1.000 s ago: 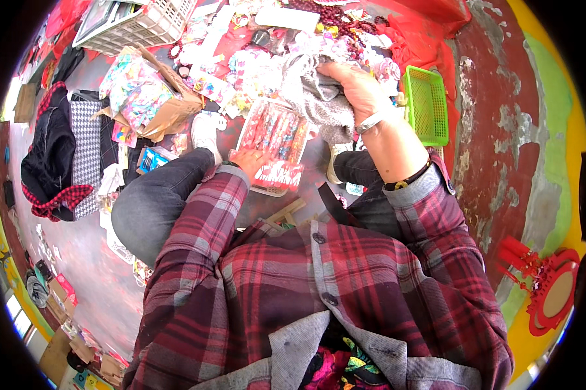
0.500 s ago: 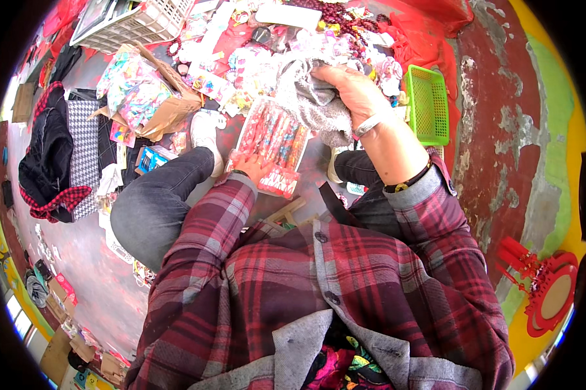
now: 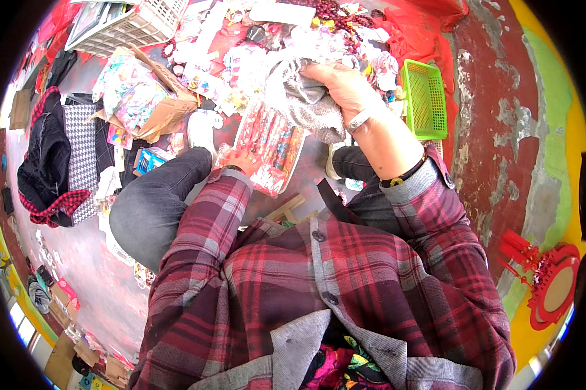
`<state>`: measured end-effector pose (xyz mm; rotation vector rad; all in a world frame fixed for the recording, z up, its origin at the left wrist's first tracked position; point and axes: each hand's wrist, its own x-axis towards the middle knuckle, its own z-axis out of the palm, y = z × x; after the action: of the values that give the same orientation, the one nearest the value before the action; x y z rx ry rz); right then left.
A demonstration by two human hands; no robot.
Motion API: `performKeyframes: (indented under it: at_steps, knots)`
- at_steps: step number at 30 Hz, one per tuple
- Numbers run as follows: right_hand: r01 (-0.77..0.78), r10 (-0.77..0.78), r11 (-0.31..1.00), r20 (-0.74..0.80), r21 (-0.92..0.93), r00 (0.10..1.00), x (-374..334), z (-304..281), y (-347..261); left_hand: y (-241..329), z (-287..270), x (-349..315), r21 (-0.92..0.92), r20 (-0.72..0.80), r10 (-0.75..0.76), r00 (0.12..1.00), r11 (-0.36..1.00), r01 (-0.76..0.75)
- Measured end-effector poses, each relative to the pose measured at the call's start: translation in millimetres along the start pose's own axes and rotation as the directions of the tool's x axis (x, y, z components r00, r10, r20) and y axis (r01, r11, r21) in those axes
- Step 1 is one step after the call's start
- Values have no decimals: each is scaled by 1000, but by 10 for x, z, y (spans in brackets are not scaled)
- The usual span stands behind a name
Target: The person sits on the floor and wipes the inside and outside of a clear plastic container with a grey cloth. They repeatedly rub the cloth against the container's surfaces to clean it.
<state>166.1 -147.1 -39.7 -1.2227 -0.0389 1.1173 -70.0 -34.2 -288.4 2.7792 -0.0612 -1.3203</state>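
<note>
My right hand (image 3: 346, 91) is closed on a bunched grey cloth (image 3: 309, 107), which hangs over the upper right part of a shallow box. In this white-edged box (image 3: 270, 140) lie several long, red-patterned rolls side by side, under what looks like clear wrapping. My left hand (image 3: 242, 160) grips the box at its near left edge, the thumb over the top; the fingertips are hard to make out. A red-and-white printed flap (image 3: 267, 180) shows at the box's near end. The box lies between my feet, slightly tilted in the view.
A cardboard carton (image 3: 169, 107) full of colourful packets stands left of the box. Behind it is a white plastic crate (image 3: 127, 32). A green basket (image 3: 425, 97) stands to the right. Small goods and dark red beads (image 3: 335, 14) cover the far floor. A dark jacket (image 3: 49, 159) lies at left.
My right hand and the grey cloth have shifted slightly left. The box has turned a little, and my left hand has moved slightly left and nearer the far side along its edge.
</note>
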Motion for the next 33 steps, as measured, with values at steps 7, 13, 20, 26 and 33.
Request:
performKeyframes:
  at_steps: [7,13,20,26,33]
  knots:
    - [-4,3,999,-40,-34,999,-79,43,-112,376,-447,-68,72,-165,299,940,954,-291]
    - [-9,8,1000,-68,-19,998,-14,32,-47,695,-116,503,-19,-132,335,933,940,-340]
    - [-63,66,997,-50,55,997,-12,12,-62,717,-7,653,-150,-91,332,939,928,-342]
    - [-75,78,995,-39,64,996,-75,49,-139,461,59,657,70,-67,302,951,952,-298]
    - [-67,67,996,2,58,998,-97,34,-145,449,-8,705,-129,-340,468,816,836,-534]
